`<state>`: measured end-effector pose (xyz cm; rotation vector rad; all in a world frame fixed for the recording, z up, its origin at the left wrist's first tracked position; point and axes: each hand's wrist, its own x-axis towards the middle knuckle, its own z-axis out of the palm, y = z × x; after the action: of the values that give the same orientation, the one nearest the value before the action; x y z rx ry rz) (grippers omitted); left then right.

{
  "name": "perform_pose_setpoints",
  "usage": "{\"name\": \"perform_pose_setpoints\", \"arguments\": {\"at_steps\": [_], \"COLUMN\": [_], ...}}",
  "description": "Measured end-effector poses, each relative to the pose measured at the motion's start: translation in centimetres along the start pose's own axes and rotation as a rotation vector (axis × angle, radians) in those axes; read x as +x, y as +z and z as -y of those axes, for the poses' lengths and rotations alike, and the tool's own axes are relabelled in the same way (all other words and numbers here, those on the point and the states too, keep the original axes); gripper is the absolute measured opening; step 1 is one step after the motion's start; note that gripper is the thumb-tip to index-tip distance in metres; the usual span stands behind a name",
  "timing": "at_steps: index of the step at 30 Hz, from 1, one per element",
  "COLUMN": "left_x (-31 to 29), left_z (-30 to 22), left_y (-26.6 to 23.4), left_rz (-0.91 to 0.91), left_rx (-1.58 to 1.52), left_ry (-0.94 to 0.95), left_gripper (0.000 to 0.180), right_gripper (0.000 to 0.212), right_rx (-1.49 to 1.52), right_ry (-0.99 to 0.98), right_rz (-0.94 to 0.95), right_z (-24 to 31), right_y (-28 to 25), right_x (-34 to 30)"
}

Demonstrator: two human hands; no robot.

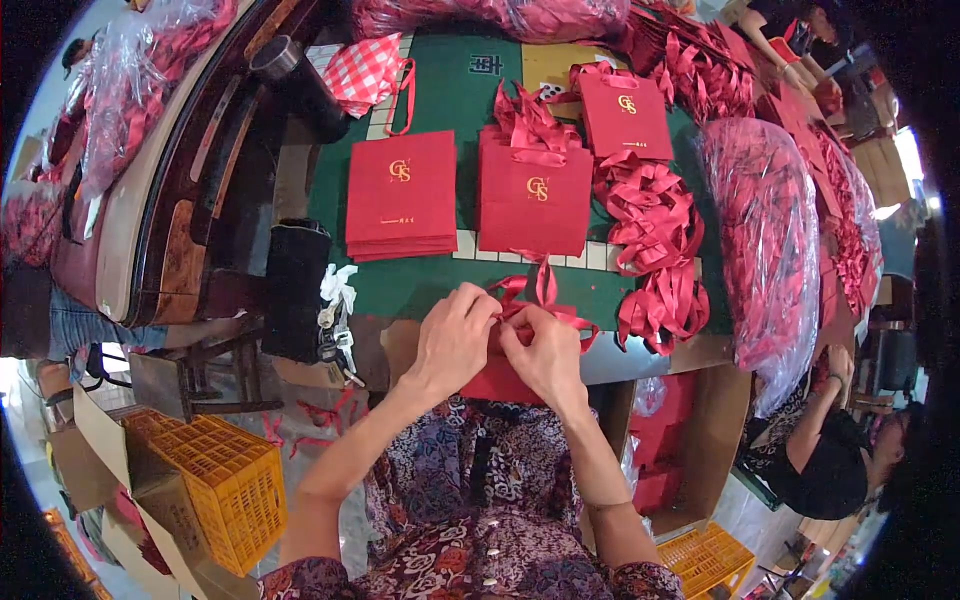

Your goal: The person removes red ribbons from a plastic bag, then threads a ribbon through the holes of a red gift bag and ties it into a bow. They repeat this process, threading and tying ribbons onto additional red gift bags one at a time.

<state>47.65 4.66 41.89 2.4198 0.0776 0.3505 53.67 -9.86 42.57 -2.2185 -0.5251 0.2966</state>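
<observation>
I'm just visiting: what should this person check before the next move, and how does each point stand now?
1. Left hand and right hand both at the glossy red ribbon: ok, fingertips pinched close together.
2. Ribbon knotted or threaded: cannot tell, fingers hide that spot.
3. Flat red paper bag below the hands fully visible: not ok, hands and ribbon partly cover it.
4. Left-hand stack of flat red paper bags lying flat: ok.
5. Heap of glossy red ribbons at right untangled: not ok, strands overlap and twist.
6. Dark cylindrical tumbler apart from that stack: ok.
</observation>
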Motion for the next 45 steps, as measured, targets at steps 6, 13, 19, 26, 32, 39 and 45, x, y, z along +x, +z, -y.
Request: {"name": "perform_pose_setpoints", "arguments": {"at_steps": [6, 13, 19, 26, 32, 39, 45], "left_x": [-0.4, -0.8, -1.1, -1.3, -0.9, -1.3, -1.4], "left_z": [-0.5, -1.7, -1.2, 0.0, -0.8, -0.4, 0.2], "left_y": [0.5, 0.1, 0.3, 0.9, 0.8, 0.9, 0.9], "left_rz": [-0.11, -0.159, -0.029, -0.04, -0.016, -0.081, -0.031], "left_rx": [0.015, -0.003, -0.064, -0.193, -0.195, -0.122, -0.028], "left_ry": [0.093, 0.07, -0.045, -0.105, -0.072, 0.122, 0.248], "left_gripper": [0.01, 0.01, 0.01, 0.014, 0.017, 0.009, 0.008], "right_gripper": [0.019, 0.018, 0.016, 0.016, 0.007, 0.02, 0.022], "right_rx": [-0.017, -0.01, 0.038, -0.085, -0.219, 0.15, 0.454], "right_ry": [0.033, -0.059, 0.029, -0.178, -0.416, -0.194, -0.061], "right_rz": [0.0, -0.086, -0.048, -0.129, 0.002, 0.472, 0.782], "right_z": [0.2, 1.2, 0.3, 1.5, 0.0, -2.6, -4.5], "right_y": [-0.4, -0.2, 0.4, -1.2, -3.3, -4.2, -4.2], "right_x": [0.1, -0.9, -0.9, -1.2, 1.3, 3.8, 5.4]}}
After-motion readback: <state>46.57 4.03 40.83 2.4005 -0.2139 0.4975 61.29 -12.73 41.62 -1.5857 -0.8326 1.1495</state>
